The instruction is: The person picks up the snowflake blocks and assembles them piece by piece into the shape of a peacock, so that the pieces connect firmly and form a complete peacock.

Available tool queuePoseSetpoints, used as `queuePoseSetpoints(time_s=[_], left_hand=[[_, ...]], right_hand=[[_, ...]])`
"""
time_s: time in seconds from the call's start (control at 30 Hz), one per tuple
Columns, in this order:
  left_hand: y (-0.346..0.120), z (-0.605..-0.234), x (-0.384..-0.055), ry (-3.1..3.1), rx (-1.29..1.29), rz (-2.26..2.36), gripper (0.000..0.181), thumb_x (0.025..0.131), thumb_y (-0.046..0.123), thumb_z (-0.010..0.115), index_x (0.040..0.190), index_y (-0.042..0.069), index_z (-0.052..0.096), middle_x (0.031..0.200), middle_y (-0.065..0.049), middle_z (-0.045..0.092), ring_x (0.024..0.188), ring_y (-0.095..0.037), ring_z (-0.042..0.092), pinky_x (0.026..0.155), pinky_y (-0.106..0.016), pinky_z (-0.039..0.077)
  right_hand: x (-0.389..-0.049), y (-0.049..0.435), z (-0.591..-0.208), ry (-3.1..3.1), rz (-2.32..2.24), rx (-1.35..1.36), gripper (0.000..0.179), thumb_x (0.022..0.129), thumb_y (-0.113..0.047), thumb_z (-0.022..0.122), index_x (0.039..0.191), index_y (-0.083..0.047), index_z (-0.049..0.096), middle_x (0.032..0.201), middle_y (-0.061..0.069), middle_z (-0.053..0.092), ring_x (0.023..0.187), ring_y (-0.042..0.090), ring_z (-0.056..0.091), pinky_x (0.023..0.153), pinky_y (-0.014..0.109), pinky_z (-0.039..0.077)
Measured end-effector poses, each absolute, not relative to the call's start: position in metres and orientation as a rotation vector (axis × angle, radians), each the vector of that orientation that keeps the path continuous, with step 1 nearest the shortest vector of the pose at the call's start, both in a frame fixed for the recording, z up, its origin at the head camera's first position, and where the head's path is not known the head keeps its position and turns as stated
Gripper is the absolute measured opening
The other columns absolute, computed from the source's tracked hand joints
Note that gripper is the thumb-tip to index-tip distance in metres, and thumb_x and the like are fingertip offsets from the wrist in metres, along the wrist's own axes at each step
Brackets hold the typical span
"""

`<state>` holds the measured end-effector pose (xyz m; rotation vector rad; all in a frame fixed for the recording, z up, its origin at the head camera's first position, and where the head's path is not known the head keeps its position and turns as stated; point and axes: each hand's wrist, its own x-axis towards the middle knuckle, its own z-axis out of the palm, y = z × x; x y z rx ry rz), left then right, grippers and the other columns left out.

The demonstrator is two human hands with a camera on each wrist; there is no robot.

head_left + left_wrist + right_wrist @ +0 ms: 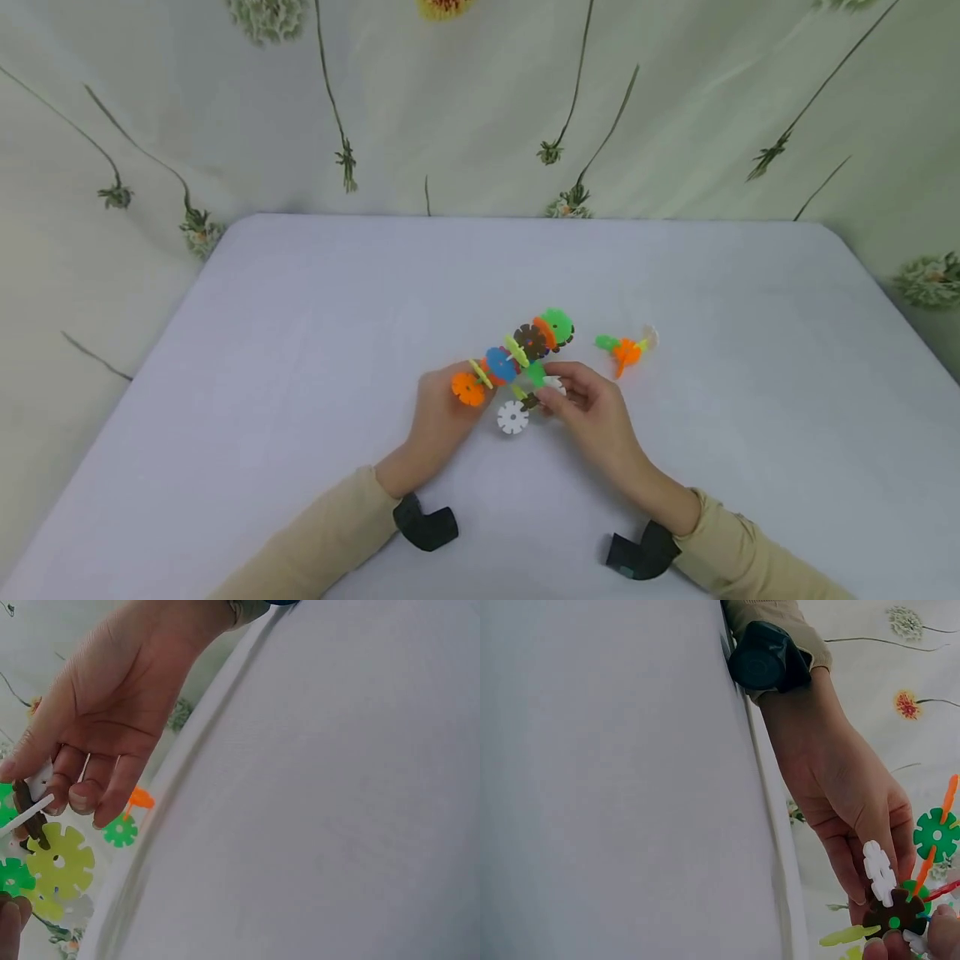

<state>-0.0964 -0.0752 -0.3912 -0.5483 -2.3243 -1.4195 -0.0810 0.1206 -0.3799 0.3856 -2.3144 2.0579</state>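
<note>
A chain of notched snowflake building discs in several colours (501, 364) is held between both hands above the table. My left hand (441, 410) grips it from the left, with its thumb by a brown disc (30, 816) in the left wrist view. My right hand (600, 412) pinches the near part of the build, beside a white disc (513, 417). Fingers of both hands come close around a brown disc (894, 915) in the right wrist view. Some fingertips are hidden behind the discs.
To the right of the hands, a smaller cluster of orange, green, yellow and white discs (627, 352) lies on the white table (750, 375). A curtain with a flower print (480, 108) hangs behind the far edge. Each wrist wears a black strap device (426, 523).
</note>
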Motion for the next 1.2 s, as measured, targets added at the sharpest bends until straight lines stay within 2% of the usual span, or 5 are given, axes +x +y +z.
queuePoseSetpoints(time_s=[0.23,0.4,0.5,0.73,1.2], left_hand=[[-0.074,-0.384,-0.096,-2.282,-0.581,-1.535,0.025,0.079,-0.007,0.07,0.102,-0.005,0.063,0.098,-0.012,0.068,0.09,-0.021,0.063,0.08,-0.033,0.051],[-0.073,-0.382,-0.098,-2.255,-0.677,-1.699,0.056,0.078,-0.002,0.074,0.128,0.005,0.049,0.113,-0.006,0.063,0.104,-0.015,0.058,0.091,-0.032,0.045],[-0.075,-0.387,-0.102,-2.245,-0.775,-1.686,0.061,0.079,0.0,0.074,0.134,0.01,0.049,0.117,-0.004,0.059,0.109,-0.016,0.053,0.094,-0.032,0.042],[-0.077,-0.389,-0.102,-2.22,-0.818,-1.606,0.051,0.075,-0.004,0.075,0.122,0.007,0.059,0.113,-0.007,0.048,0.106,-0.02,0.045,0.089,-0.033,0.043],[-0.073,-0.39,-0.096,-2.114,-0.84,-1.587,0.051,0.072,-0.012,0.073,0.12,0.001,0.06,0.109,-0.01,0.06,0.102,-0.024,0.055,0.09,-0.031,0.045]], right_hand=[[-0.083,0.123,-0.382,-2.297,2.045,0.427,0.026,0.085,0.002,0.066,0.11,0.007,0.06,0.078,0.01,0.059,0.066,0.023,0.06,0.062,0.03,0.054],[-0.084,0.122,-0.385,-2.277,2.096,0.43,0.024,0.084,0.004,0.065,0.107,0.01,0.059,0.081,0.014,0.06,0.068,0.021,0.061,0.064,0.031,0.054],[-0.083,0.121,-0.389,-2.265,2.111,0.449,0.023,0.084,0.005,0.065,0.106,0.011,0.059,0.082,0.015,0.06,0.069,0.02,0.06,0.064,0.031,0.055],[-0.08,0.118,-0.391,-2.226,2.093,0.461,0.022,0.082,0.007,0.066,0.103,0.01,0.061,0.083,0.014,0.059,0.068,0.016,0.058,0.061,0.026,0.053],[-0.073,0.114,-0.393,-2.119,1.989,0.472,0.019,0.078,0.008,0.07,0.097,0.005,0.067,0.087,0.011,0.065,0.064,0.02,0.061,0.059,0.029,0.053]])
